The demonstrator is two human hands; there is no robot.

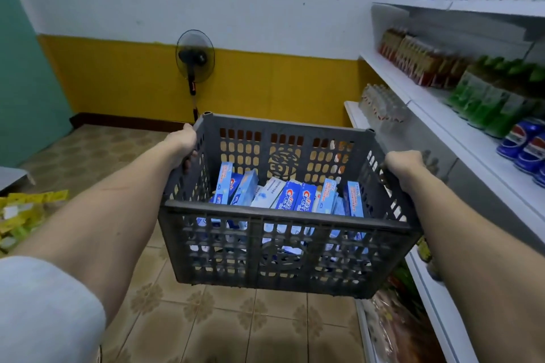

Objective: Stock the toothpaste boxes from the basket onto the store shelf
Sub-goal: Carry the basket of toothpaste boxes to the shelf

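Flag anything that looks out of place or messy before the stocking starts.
Two things stand out. The toothpaste boxes sit jumbled in the grey basket, leaning at mixed angles rather than stacked. At the left edge, a pile of yellow packets lies loose instead of on a shelf. No damage is visible.

The room was evenly and rather dimly lit, with soft diffuse light from above and no hard glare. A faint shadow lay on the floor tiles (265, 330) toward 6 o'clock. Strong wide-angle distortion bent the shelf (460, 124) at 3 o'clock, and its bottles (483, 103) were smeared by blur. The centre was sharper
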